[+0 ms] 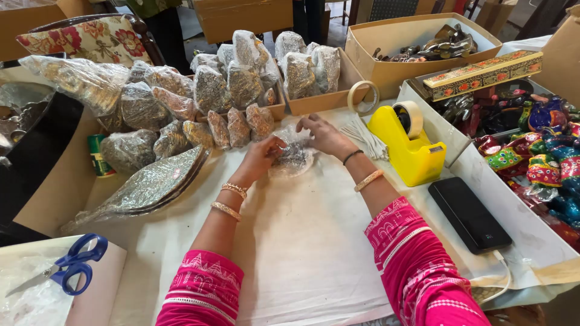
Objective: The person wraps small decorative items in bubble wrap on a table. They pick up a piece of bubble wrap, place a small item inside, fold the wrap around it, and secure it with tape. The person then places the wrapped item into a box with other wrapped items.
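Your left hand (261, 156) and right hand (324, 136) pinch the crinkly plastic bundle (293, 158) between them; slippery, likely fragile, best held underneath

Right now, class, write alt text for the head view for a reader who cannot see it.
Two hands, left hand and right hand, hold a small metal piece in clear plastic wrap on a white-papered table. Wrapped pieces are piled behind; a yellow tape dispenser and a black phone sit right, blue scissors left.
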